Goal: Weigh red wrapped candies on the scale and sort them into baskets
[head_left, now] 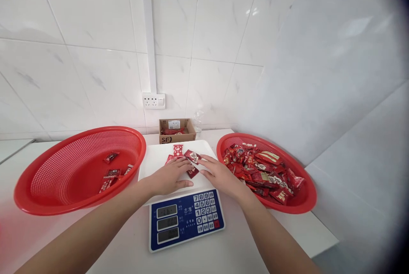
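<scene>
Several small red wrapped snack packets lie on the white pan (204, 148) of a digital scale. My left hand (171, 177) lies palm down over some of them, fingers stretched and thumb apart, partly hiding them. With fingers spread, my right hand (220, 176) reaches in from the right, its fingertips at the edge of a dark red packet (192, 156). A pink-red dotted packet (178, 150) sits toward the back of the pan. Another dark red packet (193, 171) shows between my hands. The blue keypad panel (187, 219) of the scale faces me.
On the left stands a red perforated basket (35, 199) with a few packets inside. A second red basket (308, 206), on the right, holds a heap of red packets. Behind the scale are a cardboard box (179, 138) and a clear plastic bottle (198, 121), near a tiled wall.
</scene>
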A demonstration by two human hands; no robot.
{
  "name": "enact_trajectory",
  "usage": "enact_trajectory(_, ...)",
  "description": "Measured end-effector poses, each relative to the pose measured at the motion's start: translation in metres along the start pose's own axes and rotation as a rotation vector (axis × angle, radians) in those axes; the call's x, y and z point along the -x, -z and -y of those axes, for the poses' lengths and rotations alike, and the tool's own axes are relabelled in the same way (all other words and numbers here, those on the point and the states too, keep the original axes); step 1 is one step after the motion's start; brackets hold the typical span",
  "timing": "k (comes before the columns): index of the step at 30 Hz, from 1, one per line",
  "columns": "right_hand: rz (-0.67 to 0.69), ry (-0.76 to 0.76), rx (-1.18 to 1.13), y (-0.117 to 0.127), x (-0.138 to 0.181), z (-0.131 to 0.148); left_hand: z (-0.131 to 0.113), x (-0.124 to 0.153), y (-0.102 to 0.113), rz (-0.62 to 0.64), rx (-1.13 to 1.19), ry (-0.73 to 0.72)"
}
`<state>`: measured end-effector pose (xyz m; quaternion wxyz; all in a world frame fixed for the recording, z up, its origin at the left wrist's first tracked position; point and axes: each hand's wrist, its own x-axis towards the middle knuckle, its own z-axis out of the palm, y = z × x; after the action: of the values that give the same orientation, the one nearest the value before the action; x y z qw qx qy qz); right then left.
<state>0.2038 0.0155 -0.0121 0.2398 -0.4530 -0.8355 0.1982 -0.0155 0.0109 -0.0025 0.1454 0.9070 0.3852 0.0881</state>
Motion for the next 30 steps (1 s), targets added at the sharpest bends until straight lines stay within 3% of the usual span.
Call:
enact_trajectory(5,0.056,0.048,0.082,-0.015,-0.036,0.0,-0.002,0.01,-0.003,-0.009,-0.006,0.008)
enact_trajectory(12,0.063,0.108,0.068,-0.021,-0.056,-0.012,-0.002,0.016,-0.003,0.015,0.023,0.034)
enact_trajectory(19,0.083,0.118,-0.003,-0.013,-0.049,-0.013,0.001,0.012,-0.004,-0.012,0.017,0.042)
enact_trajectory(30,0.155,0.132,0.017,-0.011,-0.034,-0.002,0.028,-0.001,0.004,-0.02,-0.008,0.2)
